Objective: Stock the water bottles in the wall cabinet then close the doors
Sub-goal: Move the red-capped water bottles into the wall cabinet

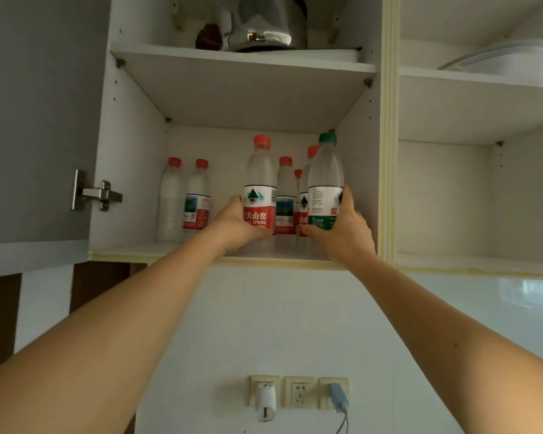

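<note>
1. We reach up with both arms into the lower compartment of the open wall cabinet point(129, 170).
2. Our left hand point(237, 223) curls around the lower half of a red-capped bottle point(260, 183), which stands upright near the front of the bottom shelf point(157, 247).
3. Our right hand point(342, 233) grips a green-capped bottle point(326, 180) around its label; the bottle tilts slightly and sits just beside the right cabinet wall.
4. Behind these two, more red-capped bottles stand upright: a pair at the back left point(185, 198) and a cluster between our hands point(287, 195).
5. The cabinet door point(35, 120) on the left hangs open, its metal hinge point(94, 194) in view.
6. On the upper shelf sits a steel kettle point(264, 23).
7. Below the cabinet, three wall sockets point(298, 391) sit on the white tiles.
</note>
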The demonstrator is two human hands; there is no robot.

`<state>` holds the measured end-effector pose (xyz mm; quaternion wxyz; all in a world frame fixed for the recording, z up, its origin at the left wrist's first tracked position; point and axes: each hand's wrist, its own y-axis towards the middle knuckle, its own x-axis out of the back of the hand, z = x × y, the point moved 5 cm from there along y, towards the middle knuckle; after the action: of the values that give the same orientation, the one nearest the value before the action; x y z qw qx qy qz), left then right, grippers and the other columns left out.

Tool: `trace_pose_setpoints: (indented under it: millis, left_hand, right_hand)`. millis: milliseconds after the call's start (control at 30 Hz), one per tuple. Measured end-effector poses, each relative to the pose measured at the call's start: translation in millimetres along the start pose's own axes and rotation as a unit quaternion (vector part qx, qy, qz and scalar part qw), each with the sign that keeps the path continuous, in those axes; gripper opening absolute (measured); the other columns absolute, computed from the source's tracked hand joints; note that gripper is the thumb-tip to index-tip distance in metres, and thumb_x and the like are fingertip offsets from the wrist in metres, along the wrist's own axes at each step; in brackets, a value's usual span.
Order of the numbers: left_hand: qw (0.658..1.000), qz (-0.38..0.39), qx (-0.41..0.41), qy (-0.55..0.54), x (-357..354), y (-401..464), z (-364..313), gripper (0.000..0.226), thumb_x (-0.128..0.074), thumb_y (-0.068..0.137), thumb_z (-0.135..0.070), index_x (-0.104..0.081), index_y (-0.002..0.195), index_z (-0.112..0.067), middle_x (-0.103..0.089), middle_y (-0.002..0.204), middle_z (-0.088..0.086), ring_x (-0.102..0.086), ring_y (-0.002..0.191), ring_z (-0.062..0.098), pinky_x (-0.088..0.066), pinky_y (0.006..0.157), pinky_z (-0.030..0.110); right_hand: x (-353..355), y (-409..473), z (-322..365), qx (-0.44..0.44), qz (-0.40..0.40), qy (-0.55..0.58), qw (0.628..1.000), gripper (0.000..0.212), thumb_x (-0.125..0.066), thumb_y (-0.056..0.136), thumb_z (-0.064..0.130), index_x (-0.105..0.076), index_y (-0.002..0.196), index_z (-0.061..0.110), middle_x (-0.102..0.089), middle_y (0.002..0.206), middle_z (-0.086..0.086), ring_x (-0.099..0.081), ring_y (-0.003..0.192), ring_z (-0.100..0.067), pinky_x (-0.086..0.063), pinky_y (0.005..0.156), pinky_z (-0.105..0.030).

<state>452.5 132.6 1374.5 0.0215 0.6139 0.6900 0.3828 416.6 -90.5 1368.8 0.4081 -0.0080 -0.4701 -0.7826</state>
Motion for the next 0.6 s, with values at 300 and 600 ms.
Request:
trace_pose_setpoints:
  millis: [300,600]
  left_hand:
    - [0.999,-0.025,0.022,0.025,37,-27,7,0.075,-0.089,0.074,-0.028,-0.049,0.137,-0.026,-0.063,0.115,-0.009,-0.06,0.107,0.014,-0.046,0.098,0.04]
    - [1.0,0.016,0.013,0.024,46,-8,24,0.069,-0.091,0.071,-0.029,-0.052,0.128,-0.031,-0.067,0.113,-0.011,-0.063,0.106,0.01,-0.049,0.093,0.035]
  right_hand:
    - [-3,-9,11,0.037,0.021,0.074,0.996,0.099,-0.083,0.079,0.048,-0.024,0.155,0.026,-0.055,0.141,-0.006,-0.058,0.125,-0.031,-0.053,0.1,-0.053]
    - [-37,-5,30,0.06,0.086,0.173,0.979,0.088,-0.086,0.079,0.034,-0.032,0.149,0.03,-0.06,0.122,0.008,-0.063,0.102,-0.014,-0.056,0.08,-0.027]
